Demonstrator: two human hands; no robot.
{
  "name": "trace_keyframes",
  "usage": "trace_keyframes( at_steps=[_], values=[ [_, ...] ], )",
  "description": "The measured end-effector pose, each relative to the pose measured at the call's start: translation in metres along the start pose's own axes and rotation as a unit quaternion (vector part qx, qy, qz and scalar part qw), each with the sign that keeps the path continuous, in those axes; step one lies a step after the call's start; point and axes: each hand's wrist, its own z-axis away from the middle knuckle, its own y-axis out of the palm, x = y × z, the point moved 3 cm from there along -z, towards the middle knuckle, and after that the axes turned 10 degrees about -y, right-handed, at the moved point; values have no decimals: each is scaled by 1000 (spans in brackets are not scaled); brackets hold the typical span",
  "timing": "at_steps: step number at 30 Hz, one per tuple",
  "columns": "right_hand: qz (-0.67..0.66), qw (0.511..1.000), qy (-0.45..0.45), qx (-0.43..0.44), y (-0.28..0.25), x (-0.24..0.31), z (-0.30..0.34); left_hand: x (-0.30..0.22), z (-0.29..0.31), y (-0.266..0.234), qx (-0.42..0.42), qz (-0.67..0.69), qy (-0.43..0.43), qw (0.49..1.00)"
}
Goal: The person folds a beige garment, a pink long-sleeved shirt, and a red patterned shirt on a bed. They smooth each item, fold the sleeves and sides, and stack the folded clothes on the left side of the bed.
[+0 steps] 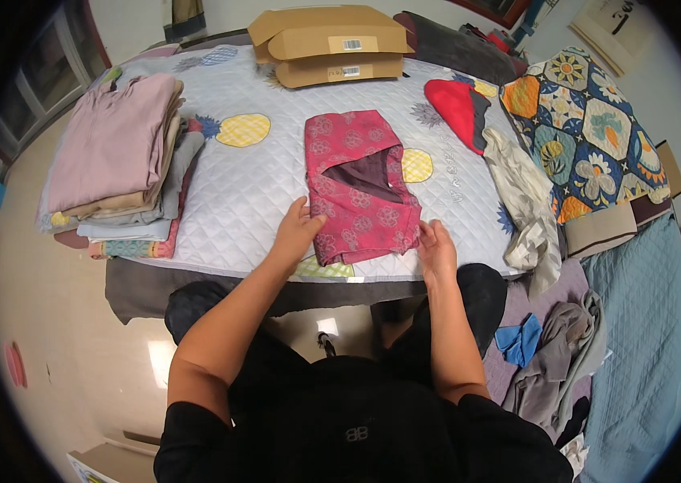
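A folded pink-red garment [362, 211] with pale flower patterns lies on the quilted bed cover [252, 217] in front of me. Its V-shaped neck opening shows a dark lining. At its near left edge, my left hand [299, 235] has the thumb on top of the cloth and the fingers along the side. Opposite it, my right hand [438, 253] pinches the near right edge with bent fingers; the fingertips are partly hidden against the cloth.
Folded clothes [115, 153] are piled at the left. A cardboard box [328, 48] stands at the back. To the right lie a red and grey item [455, 109], a crumpled white cloth [522, 201], a patterned cushion [590, 133] and loose grey clothes [558, 346] beside a blue cloth [519, 340].
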Motion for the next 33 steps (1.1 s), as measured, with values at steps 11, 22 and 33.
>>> trace_keyframes(
  at_steps=[11, 22, 33],
  values=[
    [-252, 952, 155, 78, 67, -28, 86, 8, 3, 30, 26, 111, -6, 993],
    [-112, 982, 147, 47, 40, -30, 88, 20, 61, 55, 67, 241, -74, 965],
    [145, 967, 123, 167, -52, 62, 82, -1, -77, 10, 52, 254, -88, 962]
  ],
)
